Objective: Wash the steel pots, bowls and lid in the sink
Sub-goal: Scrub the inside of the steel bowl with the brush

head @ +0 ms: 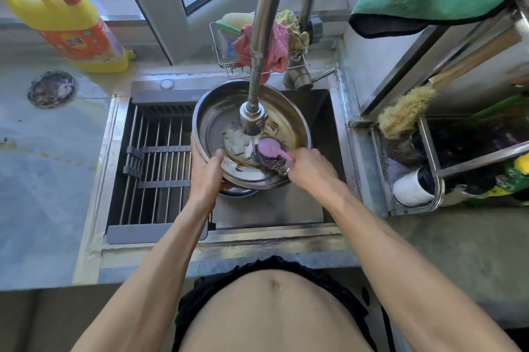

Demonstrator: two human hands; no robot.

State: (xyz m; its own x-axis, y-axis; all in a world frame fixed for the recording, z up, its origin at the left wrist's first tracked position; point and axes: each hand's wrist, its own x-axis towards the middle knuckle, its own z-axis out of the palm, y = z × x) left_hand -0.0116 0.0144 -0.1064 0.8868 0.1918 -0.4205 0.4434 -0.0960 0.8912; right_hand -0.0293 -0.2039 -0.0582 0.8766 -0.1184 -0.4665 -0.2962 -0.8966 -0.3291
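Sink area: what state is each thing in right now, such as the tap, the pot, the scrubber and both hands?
Tap: running, water falling into the pot.
Steel pot: tilted toward the person, brown residue inside, wet.
Pink-handled scrubber: pressed against the pot's inside.
Left hand: grips the pot's rim.
Right hand: holds the scrubber handle.
Drying rack: lies across the sink's left half.
Detergent bottle: capped, leaning on the counter.

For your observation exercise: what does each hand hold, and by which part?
Left hand grips the steel pot by its near-left rim. Right hand grips the pink-handled scrubber by its handle.
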